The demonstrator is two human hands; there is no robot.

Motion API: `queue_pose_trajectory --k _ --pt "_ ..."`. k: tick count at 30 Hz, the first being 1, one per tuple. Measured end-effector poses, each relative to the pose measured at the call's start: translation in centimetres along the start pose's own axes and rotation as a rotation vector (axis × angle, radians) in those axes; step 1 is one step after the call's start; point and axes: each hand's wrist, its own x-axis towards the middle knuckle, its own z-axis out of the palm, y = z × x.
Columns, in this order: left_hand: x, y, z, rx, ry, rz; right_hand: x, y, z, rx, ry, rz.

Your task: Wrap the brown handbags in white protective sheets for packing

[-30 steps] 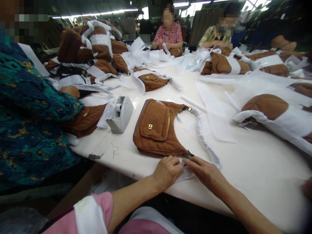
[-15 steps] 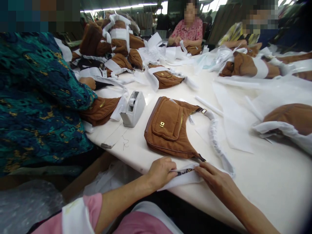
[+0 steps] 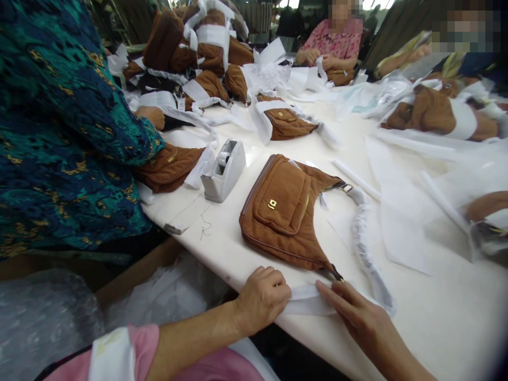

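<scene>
A brown corduroy shoulder bag [image 3: 278,211] with a gold emblem and front pocket lies on the white table in front of me. Its strap [image 3: 365,248] curves round from the right, mostly covered in white wrapping. At the table's near edge, a strip of white wrapping paper [image 3: 309,297] stretches between my hands, folded over. My left hand [image 3: 264,296] is closed on the strip's left end. Fingers of my right hand [image 3: 359,312] press and grip it farther right, just below the bag's lower strap clip. The strap inside the paper is hidden.
A grey tape dispenser [image 3: 225,172] stands left of the bag. Beside it a person in a teal patterned top [image 3: 71,127] handles another brown bag [image 3: 170,166]. Wrapped bags [image 3: 214,42] are piled behind; paper sheets [image 3: 400,211] lie right. Two people sit across the table.
The paper strip has been folded over the dark patterned strap end, which showed between my hands before and is now covered. My view has shifted slightly.
</scene>
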Motion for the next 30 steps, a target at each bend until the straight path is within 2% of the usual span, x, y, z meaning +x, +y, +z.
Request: queue_pose_trajectory --k 3,5,12,15,18,21,23,25,30 --pt "-0.3 0.0 0.4 0.032 0.078 0.047 -0.9 0.3 0.5 0.002 0.048 -0.031" --pt "-0.3 0.1 0.3 0.067 0.09 0.073 -1.3 0.5 0.8 -0.014 0.069 -0.045" --pt "-0.1 0.1 -0.8 0.144 -0.073 0.136 -1.3 0.3 0.9 0.0 0.128 -0.052" --pt "0.1 0.4 -1.5 0.122 -0.109 0.128 -0.9 0.1 0.7 -0.011 0.101 -0.046" --pt "1.5 0.8 -2.0 0.049 -0.174 0.071 -0.6 0.1 0.5 -0.013 0.067 -0.09" --pt "4.1 1.2 -2.1 0.024 -0.322 -0.037 -0.7 0.2 0.4 -0.016 0.085 -0.133" --pt "6.0 1.4 -1.9 0.013 -0.393 -0.131 -0.8 0.1 0.4 -0.013 0.127 -0.122" --pt "7.4 1.7 -1.8 -0.025 -0.411 -0.191 -0.9 -0.1 0.4 -0.011 0.179 -0.118" --pt "9.2 2.8 -2.0 -0.192 -0.471 -0.301 -0.7 -0.9 0.9 -0.007 0.333 -0.1"
